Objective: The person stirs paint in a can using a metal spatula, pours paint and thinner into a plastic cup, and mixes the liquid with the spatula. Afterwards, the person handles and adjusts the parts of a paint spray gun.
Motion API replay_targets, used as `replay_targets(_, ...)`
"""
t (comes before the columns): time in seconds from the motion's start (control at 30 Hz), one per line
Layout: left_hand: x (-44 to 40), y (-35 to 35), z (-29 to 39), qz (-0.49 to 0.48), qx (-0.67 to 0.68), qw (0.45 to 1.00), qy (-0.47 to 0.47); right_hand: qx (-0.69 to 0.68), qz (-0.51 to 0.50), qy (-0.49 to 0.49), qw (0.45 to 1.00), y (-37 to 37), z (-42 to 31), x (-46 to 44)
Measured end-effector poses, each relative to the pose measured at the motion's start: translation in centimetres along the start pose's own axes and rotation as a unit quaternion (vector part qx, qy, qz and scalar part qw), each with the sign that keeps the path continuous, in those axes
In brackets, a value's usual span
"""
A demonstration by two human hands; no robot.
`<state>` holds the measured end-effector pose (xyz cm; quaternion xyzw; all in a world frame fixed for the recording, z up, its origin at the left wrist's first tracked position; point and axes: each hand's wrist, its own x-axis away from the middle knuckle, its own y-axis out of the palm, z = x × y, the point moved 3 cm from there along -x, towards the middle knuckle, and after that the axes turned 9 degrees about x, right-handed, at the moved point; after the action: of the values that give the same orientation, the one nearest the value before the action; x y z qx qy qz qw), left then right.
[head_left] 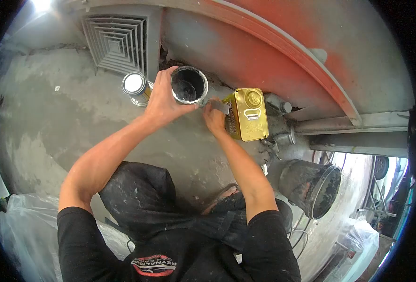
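Note:
My left hand (163,101) is wrapped around the left side of an open round can (189,100), its thumb and fingers on the wall near the rim. The can's inside is dark, with a black coating on the walls and bottom. My right hand (214,116) is closed just to the right of the can, around a small flat greyish piece (224,107) whose kind I cannot make out. Right beside that hand stands a gold rectangular tin (254,117) with a round cap and a handle on top. A smaller can with a white lid (135,84) stands left of my left hand.
A black-stained bucket (313,188) lies tilted on the right. A square louvred vent (116,43) and a red-and-grey panel (259,61) border the grey floor (57,131). Clear plastic sheeting (27,230) lies at lower left. Grey containers (279,104) stand behind the tin.

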<state>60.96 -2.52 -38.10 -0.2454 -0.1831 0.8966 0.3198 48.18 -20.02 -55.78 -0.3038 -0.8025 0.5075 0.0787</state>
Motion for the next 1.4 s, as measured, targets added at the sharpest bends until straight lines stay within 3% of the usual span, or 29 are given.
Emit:
replay_targets(0.13, -0.1, -0.2, 0.0, -0.015, -0.004, 1.000, 0.012, -0.024, 0.042, 0.087, 0.995, 0.1, -0.2, 0.1)
replay_targets(0.23, 0.2, -0.4, 0.1, -0.030, -0.006, 0.999, 0.020, -0.057, 0.018, 0.071, 0.996, -0.6, -0.3, 0.4)
replay_targets(0.27, 0.2, -0.4, 0.2, -0.034, -0.007, 0.999, 0.024, -0.028, -0.035, 0.080, 0.996, -0.8, -0.1, 0.3)
replay_targets(0.33, 0.1, -0.8, 0.6, -0.042, -0.002, 0.998, 0.044, 0.025, -0.143, 0.098, 0.985, -3.1, -1.3, 0.3)
replay_targets(0.43, 0.1, -1.3, 1.2, -0.056, 0.006, 0.995, 0.081, -0.045, -0.133, -0.005, 0.990, -10.6, -4.6, 1.2)
replay_targets(0.63, 0.0, -1.6, 4.6, -0.087, -0.076, 0.980, 0.165, -0.135, -0.213, 0.063, 0.966, -18.5, -5.0, 3.7)
replay_targets(0.73, -0.1, -1.4, 6.3, -0.102, -0.111, 0.968, 0.200, -0.115, -0.209, 0.033, 0.971, -19.9, -4.6, 4.2)
replay_targets(0.83, 0.2, -1.1, 7.4, -0.113, -0.138, 0.960, 0.215, -0.085, -0.240, 0.072, 0.965, -22.1, -5.6, 4.7)
replay_targets(1.03, 0.3, 0.0, 9.3, -0.145, -0.186, 0.941, 0.242, -0.073, -0.201, -0.036, 0.976, -22.0, -4.4, 5.3)
replay_targets(1.1, 0.3, 0.4, 9.7, -0.147, -0.203, 0.935, 0.252, -0.055, -0.254, -0.042, 0.965, -21.7, -4.2, 5.3)
replay_targets(1.17, 0.4, 0.9, 10.0, -0.150, -0.217, 0.928, 0.263, -0.073, -0.210, -0.076, 0.972, -21.0, -4.0, 5.3)
replay_targets(1.27, 0.5, 1.4, 10.8, -0.159, -0.234, 0.920, 0.271, -0.120, -0.065, -0.132, 0.982, -20.3, -3.9, 5.6)
replay_targets(1.4, 0.7, 1.8, 11.5, -0.169, -0.245, 0.913, 0.277, -0.126, -0.076, -0.109, 0.983, -20.8, -4.0, 5.2)
